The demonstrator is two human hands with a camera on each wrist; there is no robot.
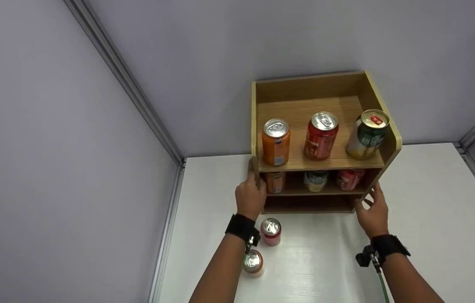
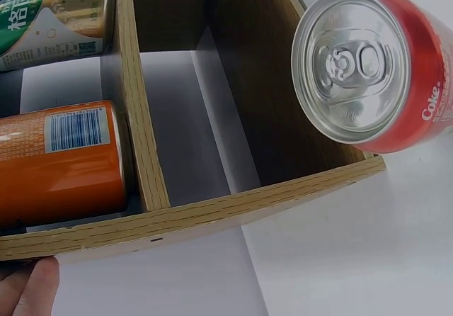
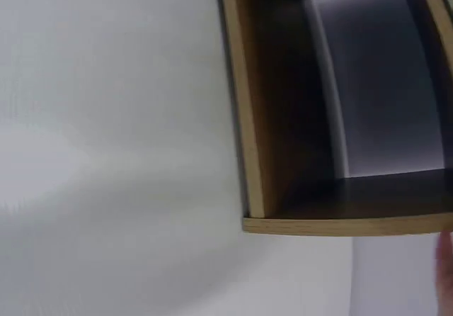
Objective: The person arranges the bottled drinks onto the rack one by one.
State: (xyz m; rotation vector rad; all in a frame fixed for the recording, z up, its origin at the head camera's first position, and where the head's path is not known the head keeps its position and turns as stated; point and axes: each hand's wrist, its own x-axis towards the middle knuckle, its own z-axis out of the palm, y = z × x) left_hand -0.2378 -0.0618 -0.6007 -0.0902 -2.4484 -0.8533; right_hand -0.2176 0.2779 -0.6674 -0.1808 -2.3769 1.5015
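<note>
A small wooden shelf (image 1: 309, 91) stands on the white table against the back wall. My left hand (image 1: 250, 198) grips its left side panel, with fingers along the outside and the thumb at the front edge. On the opposite side, my right hand (image 1: 374, 214) holds the lower right panel between thumb and fingers. Across the top tier are an orange can (image 1: 276, 145), a red can (image 1: 320, 139) and a green-and-gold can (image 1: 367, 136). Below them, the middle tier has another orange can (image 1: 275, 183), a green can (image 1: 316, 181) and a red can (image 1: 350, 179).
A red Coke can (image 2: 354, 64) stands on the table just in front of the shelf's left corner. Nearer, beside my left forearm, is another can (image 1: 253, 261) with a silver top. Grey walls (image 1: 94, 189) with metal corner strips enclose the table (image 1: 304, 261).
</note>
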